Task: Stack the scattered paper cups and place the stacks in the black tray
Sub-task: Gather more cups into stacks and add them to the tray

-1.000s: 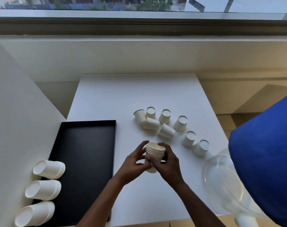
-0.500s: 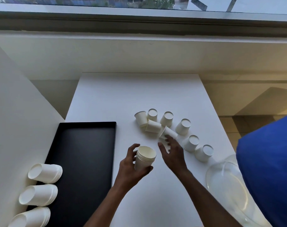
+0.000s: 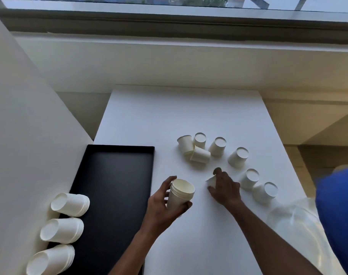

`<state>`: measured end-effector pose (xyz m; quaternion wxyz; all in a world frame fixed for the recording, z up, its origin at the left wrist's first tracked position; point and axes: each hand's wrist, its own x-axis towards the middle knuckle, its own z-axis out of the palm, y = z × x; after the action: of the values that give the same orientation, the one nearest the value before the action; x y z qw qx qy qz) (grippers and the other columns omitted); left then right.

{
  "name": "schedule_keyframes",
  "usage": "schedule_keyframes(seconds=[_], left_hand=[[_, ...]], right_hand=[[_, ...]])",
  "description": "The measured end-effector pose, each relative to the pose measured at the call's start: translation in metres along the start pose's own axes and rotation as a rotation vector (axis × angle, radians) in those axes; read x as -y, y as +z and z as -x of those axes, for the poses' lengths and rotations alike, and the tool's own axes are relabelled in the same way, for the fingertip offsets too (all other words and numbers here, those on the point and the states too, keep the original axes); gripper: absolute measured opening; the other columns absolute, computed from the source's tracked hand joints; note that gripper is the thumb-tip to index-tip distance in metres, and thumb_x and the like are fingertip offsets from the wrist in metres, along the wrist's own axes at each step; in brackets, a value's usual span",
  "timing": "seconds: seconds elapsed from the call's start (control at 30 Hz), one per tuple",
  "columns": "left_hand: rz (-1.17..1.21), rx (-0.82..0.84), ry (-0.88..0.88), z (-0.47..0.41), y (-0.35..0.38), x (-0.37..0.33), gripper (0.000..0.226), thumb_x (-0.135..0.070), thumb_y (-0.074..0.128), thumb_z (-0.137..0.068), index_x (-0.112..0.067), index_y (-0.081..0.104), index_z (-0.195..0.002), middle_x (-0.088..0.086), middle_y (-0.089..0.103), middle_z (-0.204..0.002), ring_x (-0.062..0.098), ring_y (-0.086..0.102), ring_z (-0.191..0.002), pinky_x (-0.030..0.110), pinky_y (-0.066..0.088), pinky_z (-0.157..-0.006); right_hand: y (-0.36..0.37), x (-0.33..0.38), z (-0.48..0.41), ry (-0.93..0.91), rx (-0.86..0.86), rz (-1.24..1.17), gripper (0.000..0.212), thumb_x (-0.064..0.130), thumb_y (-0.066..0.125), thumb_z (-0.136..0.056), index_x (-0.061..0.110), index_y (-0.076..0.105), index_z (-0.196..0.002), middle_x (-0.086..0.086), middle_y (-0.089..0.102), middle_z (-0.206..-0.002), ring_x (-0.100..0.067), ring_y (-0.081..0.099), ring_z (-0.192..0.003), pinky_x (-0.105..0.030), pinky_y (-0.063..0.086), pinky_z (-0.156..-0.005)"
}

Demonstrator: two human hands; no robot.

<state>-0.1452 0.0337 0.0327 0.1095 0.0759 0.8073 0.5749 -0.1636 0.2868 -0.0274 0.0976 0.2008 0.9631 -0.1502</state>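
Now I'm reaching for the next cup.
My right hand [image 3: 225, 188] has left the stack [image 3: 181, 193] and is curling round a tipped cup [image 3: 211, 181] on the table [image 3: 189, 116]. My left hand [image 3: 161, 207] is gripping the stack upright beside the tray [image 3: 117, 175]. With seven loose cups [image 3: 237, 157] waiting, I'm judging the stacking far from done.

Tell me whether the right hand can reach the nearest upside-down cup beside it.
Probably yes: that upside-down cup stands close to the right hand with nothing between them, though the hand is gripping another paper cup.
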Motion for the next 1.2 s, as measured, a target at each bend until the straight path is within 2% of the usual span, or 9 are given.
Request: schedule_keyframes(seconds=[0.17,0.3,0.5,0.63,0.73,0.8,0.9,1.03,1.2], left_hand=[[-0.002,-0.013,-0.021,-0.001,-0.009,-0.004,0.083,-0.036,0.093,-0.069,-0.041,0.052,-0.141,-0.02,0.067,-0.121,0.005,0.067,-0.104,0.018,0.057,-0.08],[-0.018,-0.015,0.01,0.002,-0.015,-0.008,0.09,-0.036,0.094,-0.069,-0.04,0.048,-0.146,-0.017,0.068,-0.123,0.003,0.067,-0.107,0.014,0.055,-0.082],[0.059,-0.039,0.055,0.014,-0.025,-0.015,0.096,-0.04,0.092,-0.073,-0.041,0.039,-0.153,-0.02,0.069,-0.12,0.005,0.072,-0.098,0.017,0.058,-0.077],[0.076,-0.072,0.065,0.023,-0.037,-0.006,0.086,-0.045,0.088,-0.077,-0.044,0.043,-0.15,-0.016,0.071,-0.114,0.01,0.073,-0.096,0.026,0.062,-0.078],[0.072,-0.093,0.07,0.03,-0.043,0.005,0.073,-0.044,0.088,-0.078,-0.037,0.052,-0.141,-0.012,0.074,-0.112,0.014,0.073,-0.098,0.036,0.063,-0.078],[0.113,-0.155,0.05,0.036,-0.051,0.011,0.07,-0.039,0.089,-0.079,-0.034,0.054,-0.139,-0.016,0.073,-0.115,0.012,0.073,-0.101,0.033,0.064,-0.079],[0.26,-0.289,-0.046,0.038,-0.065,0.019,0.068,-0.036,0.09,-0.079,-0.034,0.055,-0.138,-0.014,0.072,-0.12,0.011,0.072,-0.107,0.032,0.063,-0.084],[0.618,-0.46,-0.298,0.036,-0.084,0.025,0.059,-0.03,0.086,-0.08,-0.032,0.059,-0.133,0.0,0.075,-0.119,0.018,0.075,-0.104,0.048,0.064,-0.084],[0.772,-0.57,-0.483,0.033,-0.11,0.037,0.039,-0.04,0.08,-0.086,-0.021,0.069,-0.119,0.009,0.078,-0.11,0.026,0.077,-0.095,0.031,0.057,-0.056]], right_hand=[[-0.03,0.045,0.042,-0.088,-0.259,-0.753,0.075,0.034,0.087,-0.075,0.028,0.043,-0.136,0.004,0.062,-0.125,-0.019,0.063,-0.107,-0.033,0.053,-0.086],[-0.065,0.086,0.064,-0.18,-0.301,-1.019,0.07,0.032,0.086,-0.078,0.028,0.049,-0.137,0.009,0.063,-0.13,-0.011,0.066,-0.112,-0.026,0.057,-0.086],[-0.044,0.116,0.096,-0.292,-0.152,-0.898,0.067,0.057,0.072,-0.081,0.022,0.056,-0.136,0.011,0.063,-0.128,-0.004,0.062,-0.117,-0.028,0.054,-0.096],[-0.028,0.129,0.114,-0.291,0.072,-0.884,0.063,0.063,0.046,-0.093,0.027,0.049,-0.144,0.014,0.055,-0.138,-0.001,0.053,-0.128,-0.012,0.045,-0.1],[-0.024,0.132,0.116,-0.221,0.215,-1.053,0.071,0.073,0.033,-0.091,0.032,0.046,-0.147,0.015,0.055,-0.143,0.002,0.05,-0.133,-0.028,0.046,-0.11],[-0.023,0.142,0.118,-0.17,0.3,-1.182,0.061,0.068,0.032,-0.097,0.037,0.042,-0.147,0.014,0.058,-0.139,-0.002,0.056,-0.128,-0.029,0.054,-0.099],[-0.017,0.159,0.124,-0.145,0.338,-1.203,0.049,0.062,0.037,-0.098,0.039,0.041,-0.141,0.009,0.061,-0.134,-0.008,0.064,-0.117,-0.03,0.059,-0.087],[0.002,0.179,0.143,-0.229,0.3,-1.0,0.052,0.048,0.064,-0.093,0.036,0.042,-0.138,0.009,0.06,-0.131,-0.011,0.068,-0.109,-0.028,0.061,-0.082],[0.028,0.207,0.15,-0.438,0.159,-0.859,0.069,0.027,0.085,-0.078,0.023,0.049,-0.136,0.01,0.061,-0.125,-0.007,0.067,-0.106,-0.019,0.059,-0.076]])
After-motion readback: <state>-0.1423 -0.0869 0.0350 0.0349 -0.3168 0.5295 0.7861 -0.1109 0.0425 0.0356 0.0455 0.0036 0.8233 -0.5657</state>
